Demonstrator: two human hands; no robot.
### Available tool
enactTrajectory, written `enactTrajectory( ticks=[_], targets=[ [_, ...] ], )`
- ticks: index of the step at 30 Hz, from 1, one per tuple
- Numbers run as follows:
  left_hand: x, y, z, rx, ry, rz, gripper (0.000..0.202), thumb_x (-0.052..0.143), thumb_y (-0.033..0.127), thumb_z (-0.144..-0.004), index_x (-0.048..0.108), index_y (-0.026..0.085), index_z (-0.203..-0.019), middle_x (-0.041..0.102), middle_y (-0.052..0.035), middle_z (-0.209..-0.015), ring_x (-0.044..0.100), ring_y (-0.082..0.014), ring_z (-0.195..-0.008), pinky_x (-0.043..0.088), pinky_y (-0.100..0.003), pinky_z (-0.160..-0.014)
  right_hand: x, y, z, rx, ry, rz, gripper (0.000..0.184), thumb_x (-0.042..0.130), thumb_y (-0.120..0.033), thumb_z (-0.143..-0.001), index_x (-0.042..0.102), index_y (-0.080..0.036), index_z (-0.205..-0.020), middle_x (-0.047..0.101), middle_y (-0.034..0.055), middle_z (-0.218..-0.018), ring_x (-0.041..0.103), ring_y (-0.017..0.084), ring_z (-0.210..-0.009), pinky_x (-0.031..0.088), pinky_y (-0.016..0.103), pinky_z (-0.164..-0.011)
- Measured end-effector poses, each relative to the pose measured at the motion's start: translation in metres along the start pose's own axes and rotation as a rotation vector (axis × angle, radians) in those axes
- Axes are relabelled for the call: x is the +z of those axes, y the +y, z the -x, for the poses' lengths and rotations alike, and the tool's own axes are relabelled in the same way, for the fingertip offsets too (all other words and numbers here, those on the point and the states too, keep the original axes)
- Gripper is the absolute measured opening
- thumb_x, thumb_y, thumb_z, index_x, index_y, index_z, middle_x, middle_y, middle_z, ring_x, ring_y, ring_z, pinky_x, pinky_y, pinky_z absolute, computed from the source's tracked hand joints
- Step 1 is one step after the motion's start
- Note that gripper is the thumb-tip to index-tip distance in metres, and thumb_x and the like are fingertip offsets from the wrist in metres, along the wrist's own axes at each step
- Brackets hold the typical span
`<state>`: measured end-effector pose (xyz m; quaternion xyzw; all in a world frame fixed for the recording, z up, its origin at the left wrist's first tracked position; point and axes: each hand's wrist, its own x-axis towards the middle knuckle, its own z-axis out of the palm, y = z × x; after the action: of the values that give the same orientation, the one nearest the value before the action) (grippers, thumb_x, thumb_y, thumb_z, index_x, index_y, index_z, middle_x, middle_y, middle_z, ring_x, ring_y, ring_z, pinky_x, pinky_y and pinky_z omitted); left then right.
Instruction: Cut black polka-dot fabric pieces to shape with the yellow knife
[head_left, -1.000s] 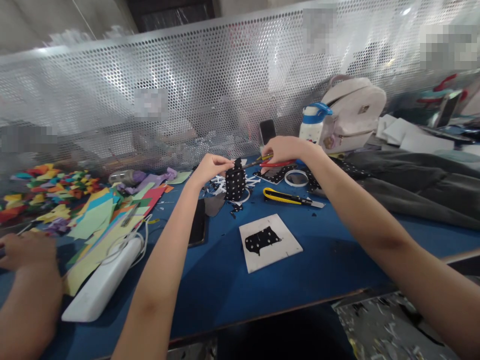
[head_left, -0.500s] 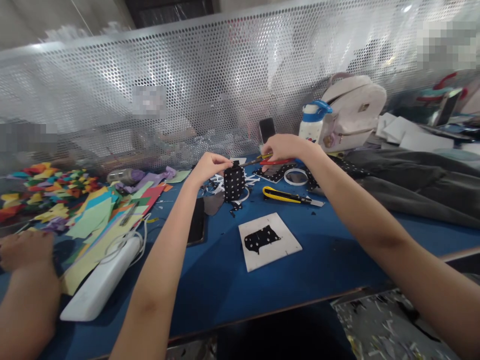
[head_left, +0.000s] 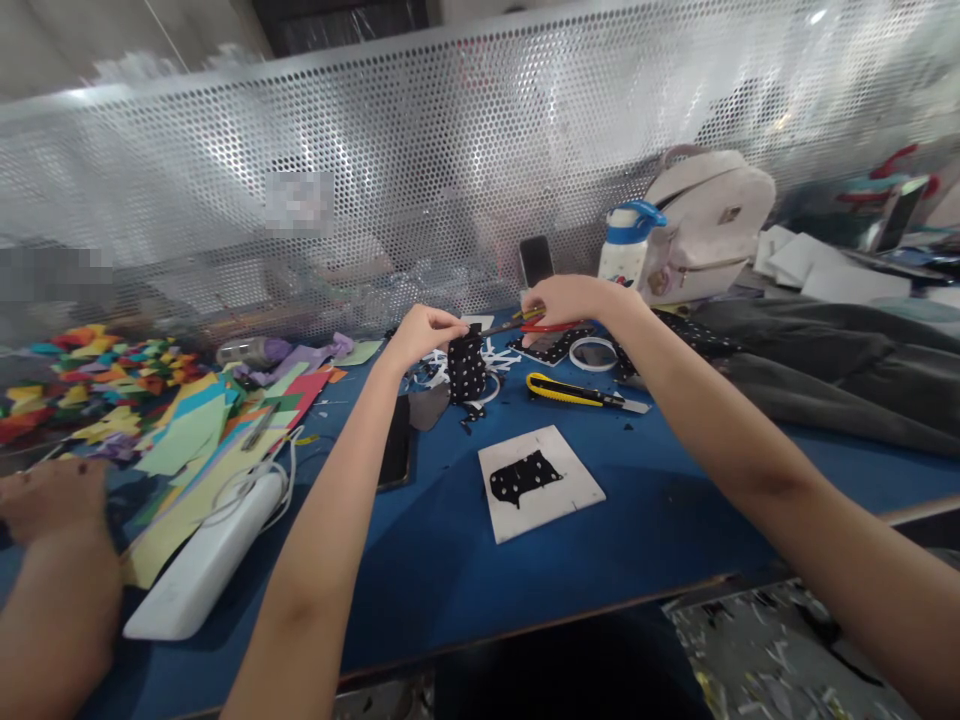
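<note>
Between thumb and fingers, my left hand (head_left: 422,338) pinches the top edge of a black polka-dot fabric piece (head_left: 466,370), which hangs down above the table. My right hand (head_left: 562,302) is closed on scissors (head_left: 551,327) with red on the handle; their blades point left and reach the fabric's top edge near my left fingertips. How far the blades are apart is too small to tell. Nearer to me lies a white square board (head_left: 540,512) with a black dotted cutout (head_left: 525,478) on it. A yellow utility knife (head_left: 574,391) lies between board and scissors, blade out.
A tape ring (head_left: 592,353), white paper strips and a dark phone (head_left: 395,445) lie around my hands. Coloured paper (head_left: 184,440) and a white power strip (head_left: 202,570) are at left, beside another person's arm (head_left: 56,560). A bottle (head_left: 626,240), backpack (head_left: 712,225) and dark cloth (head_left: 832,370) stand or lie at right.
Almost nothing differs. The hanging fabric has shifted and turned slightly at my left fingertips, and my right hand with the scissors sits a touch lower.
</note>
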<state>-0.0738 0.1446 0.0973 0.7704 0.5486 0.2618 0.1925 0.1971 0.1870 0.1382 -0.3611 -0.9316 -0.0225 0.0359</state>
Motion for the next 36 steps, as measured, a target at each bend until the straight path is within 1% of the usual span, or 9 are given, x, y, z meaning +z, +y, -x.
enactTrajectory(
  ticks=[7, 12, 18, 24, 29, 36],
  targets=[
    [0.001, 0.0, -0.001, 0.014, 0.016, 0.004, 0.027, 0.057, 0.035, -0.095, 0.06, 0.015, -0.112, 0.062, -0.007, -0.111, 0.063, -0.0182, -0.093, 0.055, -0.036, -0.08, 0.004, -0.001, -0.003, 0.009, -0.007, 0.013, 0.05, 0.062, -0.067, -0.071, 0.065, -0.021, -0.09, 0.066, 0.0058, -0.085, 0.056, 0.019, -0.07, 0.031, 0.028, -0.055],
    [0.003, 0.004, 0.0, 0.013, 0.018, 0.012, 0.027, 0.058, 0.035, -0.094, 0.06, 0.014, -0.111, 0.062, -0.0068, -0.11, 0.063, -0.0179, -0.091, 0.055, -0.035, -0.078, 0.008, -0.003, -0.006, 0.017, 0.023, 0.043, 0.05, 0.061, -0.066, -0.072, 0.066, -0.022, -0.094, 0.067, 0.0069, -0.091, 0.058, 0.021, -0.076, 0.03, 0.028, -0.056],
    [0.002, 0.005, 0.001, 0.015, 0.021, 0.012, 0.027, 0.058, 0.035, -0.094, 0.06, 0.014, -0.111, 0.062, -0.0068, -0.11, 0.063, -0.0186, -0.093, 0.055, -0.036, -0.079, 0.007, -0.005, -0.007, 0.019, 0.058, 0.087, 0.049, 0.062, -0.064, -0.073, 0.068, -0.021, -0.096, 0.069, 0.0077, -0.097, 0.059, 0.024, -0.081, 0.03, 0.029, -0.056],
    [0.001, 0.0, -0.001, 0.016, 0.023, 0.004, 0.027, 0.057, 0.035, -0.095, 0.06, 0.015, -0.113, 0.061, -0.0073, -0.112, 0.063, -0.0185, -0.094, 0.055, -0.036, -0.08, 0.006, -0.009, -0.006, 0.013, 0.057, 0.115, 0.047, 0.059, -0.064, -0.076, 0.071, -0.021, -0.088, 0.07, 0.0074, -0.091, 0.06, 0.022, -0.076, 0.03, 0.029, -0.056],
    [0.001, -0.001, -0.002, 0.02, 0.021, 0.007, 0.027, 0.057, 0.035, -0.095, 0.059, 0.015, -0.113, 0.061, -0.0073, -0.113, 0.063, -0.0188, -0.094, 0.055, -0.037, -0.081, 0.005, -0.012, -0.006, -0.002, 0.067, 0.146, 0.045, 0.06, -0.062, -0.077, 0.071, -0.02, -0.088, 0.07, 0.0075, -0.09, 0.06, 0.022, -0.076, 0.029, 0.028, -0.054],
    [0.001, -0.001, 0.0, 0.024, 0.038, 0.026, 0.027, 0.058, 0.035, -0.094, 0.06, 0.015, -0.113, 0.061, -0.0072, -0.114, 0.062, -0.0197, -0.096, 0.054, -0.037, -0.082, 0.005, -0.011, -0.007, -0.003, 0.085, 0.181, 0.037, 0.061, -0.056, -0.078, 0.071, -0.021, -0.086, 0.07, 0.0072, -0.087, 0.06, 0.022, -0.076, 0.028, 0.028, -0.054]
  ],
)
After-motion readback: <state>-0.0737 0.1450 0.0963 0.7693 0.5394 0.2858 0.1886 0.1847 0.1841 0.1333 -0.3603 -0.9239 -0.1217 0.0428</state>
